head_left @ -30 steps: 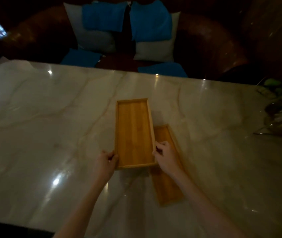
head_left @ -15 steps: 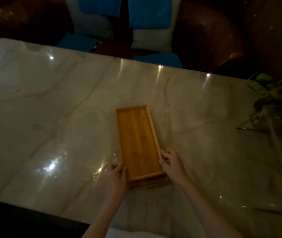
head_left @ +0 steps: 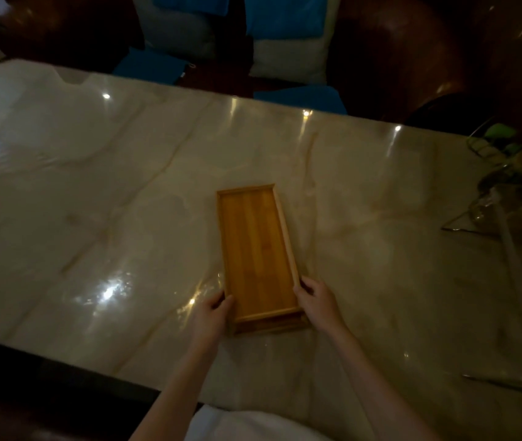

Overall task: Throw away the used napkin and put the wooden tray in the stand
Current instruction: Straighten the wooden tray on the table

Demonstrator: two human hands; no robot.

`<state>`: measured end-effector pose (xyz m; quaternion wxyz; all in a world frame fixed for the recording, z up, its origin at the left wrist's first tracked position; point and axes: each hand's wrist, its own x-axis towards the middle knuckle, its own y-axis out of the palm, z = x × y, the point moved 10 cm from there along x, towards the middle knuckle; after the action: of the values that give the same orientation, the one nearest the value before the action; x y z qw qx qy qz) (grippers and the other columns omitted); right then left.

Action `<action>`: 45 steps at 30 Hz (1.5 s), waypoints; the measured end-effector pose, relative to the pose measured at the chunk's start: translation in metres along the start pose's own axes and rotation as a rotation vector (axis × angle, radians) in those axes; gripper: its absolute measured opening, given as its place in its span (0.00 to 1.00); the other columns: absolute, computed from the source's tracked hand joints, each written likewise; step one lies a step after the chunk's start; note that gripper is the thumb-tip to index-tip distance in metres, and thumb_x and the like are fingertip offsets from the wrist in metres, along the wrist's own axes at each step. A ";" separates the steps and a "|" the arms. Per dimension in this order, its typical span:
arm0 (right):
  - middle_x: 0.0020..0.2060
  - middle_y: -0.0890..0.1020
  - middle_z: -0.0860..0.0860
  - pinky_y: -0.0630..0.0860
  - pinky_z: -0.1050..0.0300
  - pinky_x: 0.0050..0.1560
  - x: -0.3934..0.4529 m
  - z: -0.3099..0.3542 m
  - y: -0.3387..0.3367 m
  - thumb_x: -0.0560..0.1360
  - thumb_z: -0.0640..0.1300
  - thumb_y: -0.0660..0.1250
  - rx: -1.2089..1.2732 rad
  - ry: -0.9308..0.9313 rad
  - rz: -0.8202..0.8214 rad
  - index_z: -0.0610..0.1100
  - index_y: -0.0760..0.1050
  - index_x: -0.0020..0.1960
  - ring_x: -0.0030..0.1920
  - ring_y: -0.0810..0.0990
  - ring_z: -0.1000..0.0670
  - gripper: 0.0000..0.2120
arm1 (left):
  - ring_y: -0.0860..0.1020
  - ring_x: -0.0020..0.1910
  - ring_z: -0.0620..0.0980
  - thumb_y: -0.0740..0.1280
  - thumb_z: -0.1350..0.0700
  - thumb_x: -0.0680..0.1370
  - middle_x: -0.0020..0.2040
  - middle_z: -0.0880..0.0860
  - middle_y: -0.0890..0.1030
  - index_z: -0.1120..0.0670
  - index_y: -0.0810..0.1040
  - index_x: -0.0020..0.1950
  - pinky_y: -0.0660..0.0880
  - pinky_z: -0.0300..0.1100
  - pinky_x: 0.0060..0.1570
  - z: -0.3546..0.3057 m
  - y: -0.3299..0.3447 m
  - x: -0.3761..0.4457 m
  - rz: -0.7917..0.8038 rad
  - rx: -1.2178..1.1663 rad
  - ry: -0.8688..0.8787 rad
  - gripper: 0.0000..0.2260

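A long wooden tray [head_left: 255, 249] lies on the marble table [head_left: 94, 202], stacked on a second wooden piece, the stand [head_left: 269, 327], of which only the near edge shows below it. My left hand [head_left: 213, 316] grips the tray's near left corner. My right hand [head_left: 317, 300] holds its right rim near the front. The tray is empty. No napkin is in view.
A potted plant in a glass vase [head_left: 508, 173] stands at the table's right end. Behind the table is a dark brown sofa [head_left: 396, 58] with blue and white cushions [head_left: 285, 36]. The table's near edge [head_left: 62, 361] runs along the lower left.
The tray moved from beside and partly over the lower wooden piece to squarely on top of it. Both hands stayed on its near end. The view tilted down.
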<state>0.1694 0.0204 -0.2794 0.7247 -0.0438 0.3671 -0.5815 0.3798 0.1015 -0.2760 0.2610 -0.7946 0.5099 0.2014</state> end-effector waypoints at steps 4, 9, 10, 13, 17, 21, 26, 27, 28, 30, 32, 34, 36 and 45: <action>0.37 0.73 0.44 0.65 0.60 0.34 0.001 -0.003 0.003 0.75 0.40 0.61 0.050 0.031 -0.042 0.50 0.74 0.35 0.39 0.71 0.49 0.12 | 0.76 0.45 0.48 0.62 0.63 0.76 0.52 0.55 0.78 0.63 0.75 0.59 0.73 0.25 0.33 0.005 0.000 0.008 0.020 -0.064 -0.064 0.13; 0.45 0.74 0.44 0.66 0.61 0.44 -0.004 -0.002 0.018 0.76 0.40 0.60 0.150 0.083 -0.059 0.36 0.79 0.50 0.45 0.72 0.50 0.10 | 0.76 0.49 0.50 0.62 0.62 0.75 0.49 0.54 0.80 0.63 0.77 0.57 0.74 0.33 0.43 0.004 -0.014 0.024 0.042 -0.040 -0.078 0.12; 0.42 0.74 0.43 0.65 0.60 0.41 -0.005 -0.001 0.024 0.76 0.40 0.60 0.160 0.099 -0.060 0.40 0.79 0.42 0.40 0.72 0.51 0.10 | 0.77 0.48 0.50 0.63 0.61 0.75 0.49 0.55 0.81 0.62 0.78 0.57 0.73 0.38 0.47 0.004 -0.018 0.029 0.057 -0.030 -0.080 0.12; 0.36 0.68 0.46 0.66 0.65 0.30 -0.006 0.005 0.037 0.76 0.39 0.59 0.179 0.128 -0.098 0.51 0.65 0.28 0.29 0.66 0.55 0.19 | 0.77 0.44 0.49 0.62 0.61 0.75 0.40 0.50 0.81 0.52 0.82 0.43 0.73 0.43 0.46 -0.004 -0.031 0.045 0.096 0.030 -0.051 0.09; 0.47 0.69 0.43 0.67 0.75 0.34 -0.007 0.012 0.057 0.77 0.39 0.59 0.160 0.163 -0.126 0.42 0.75 0.41 0.37 0.72 0.51 0.08 | 0.78 0.53 0.53 0.63 0.57 0.75 0.51 0.57 0.82 0.56 0.81 0.54 0.73 0.49 0.58 -0.012 -0.045 0.068 0.146 0.129 -0.020 0.11; 0.58 0.71 0.36 0.64 0.64 0.46 -0.007 0.026 0.063 0.77 0.37 0.59 0.101 0.135 -0.183 0.33 0.73 0.59 0.56 0.72 0.42 0.13 | 0.75 0.51 0.50 0.61 0.60 0.77 0.56 0.57 0.78 0.62 0.75 0.60 0.75 0.26 0.39 -0.032 -0.048 0.075 0.182 0.162 0.007 0.13; 0.63 0.69 0.38 0.74 0.59 0.48 -0.008 0.029 0.059 0.77 0.39 0.58 0.093 0.146 -0.182 0.34 0.69 0.63 0.55 0.74 0.42 0.16 | 0.75 0.47 0.50 0.59 0.62 0.78 0.55 0.57 0.77 0.65 0.73 0.61 0.72 0.26 0.34 -0.043 -0.042 0.079 0.204 0.205 0.056 0.14; 0.62 0.69 0.38 0.69 0.59 0.52 -0.008 0.031 0.057 0.78 0.38 0.58 0.081 0.136 -0.172 0.33 0.69 0.62 0.58 0.73 0.41 0.15 | 0.76 0.47 0.50 0.59 0.61 0.78 0.54 0.57 0.77 0.64 0.73 0.61 0.72 0.26 0.36 -0.044 -0.043 0.078 0.198 0.205 0.064 0.14; 0.61 0.70 0.38 0.66 0.59 0.53 -0.009 0.033 0.057 0.78 0.37 0.58 0.080 0.124 -0.165 0.32 0.70 0.61 0.59 0.73 0.40 0.15 | 0.75 0.46 0.49 0.59 0.61 0.78 0.52 0.56 0.77 0.64 0.74 0.61 0.71 0.26 0.36 -0.043 -0.044 0.079 0.199 0.203 0.070 0.14; 0.59 0.72 0.38 0.67 0.59 0.47 -0.010 0.036 0.056 0.78 0.38 0.57 0.101 0.101 -0.142 0.32 0.72 0.59 0.56 0.74 0.42 0.13 | 0.75 0.44 0.46 0.59 0.60 0.78 0.51 0.55 0.78 0.63 0.74 0.60 0.72 0.32 0.40 -0.043 -0.043 0.076 0.219 0.230 0.084 0.14; 0.58 0.77 0.39 0.71 0.63 0.43 -0.011 0.038 0.055 0.77 0.38 0.58 0.129 0.068 -0.104 0.36 0.76 0.57 0.53 0.76 0.45 0.13 | 0.77 0.40 0.42 0.58 0.60 0.78 0.48 0.54 0.80 0.59 0.77 0.58 0.73 0.34 0.39 -0.041 -0.043 0.073 0.271 0.238 0.096 0.12; 0.55 0.80 0.44 0.71 0.66 0.45 -0.017 0.035 0.054 0.75 0.34 0.58 0.115 0.064 -0.071 0.37 0.77 0.56 0.54 0.77 0.48 0.13 | 0.80 0.41 0.46 0.59 0.59 0.74 0.39 0.52 0.81 0.46 0.81 0.46 0.75 0.39 0.43 -0.038 -0.044 0.072 0.316 0.297 0.142 0.12; 0.55 0.81 0.43 0.70 0.62 0.47 -0.024 0.032 0.055 0.73 0.33 0.57 -0.006 0.047 -0.034 0.38 0.77 0.57 0.55 0.77 0.47 0.16 | 0.80 0.47 0.55 0.60 0.52 0.67 0.42 0.56 0.83 0.41 0.81 0.39 0.76 0.50 0.51 -0.027 -0.049 0.073 0.367 0.410 0.197 0.11; 0.55 0.77 0.39 0.74 0.51 0.56 -0.042 0.039 0.072 0.71 0.37 0.64 -0.450 -0.080 0.011 0.39 0.72 0.59 0.56 0.76 0.40 0.16 | 0.76 0.45 0.50 0.74 0.66 0.64 0.51 0.52 0.72 0.59 0.74 0.62 0.72 0.23 0.39 -0.023 -0.057 0.051 0.358 0.623 0.364 0.26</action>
<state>0.2480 0.0657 -0.2665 0.7137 -0.2255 0.4588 -0.4789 0.4536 0.0708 -0.2766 0.3556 -0.5988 0.7147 -0.0644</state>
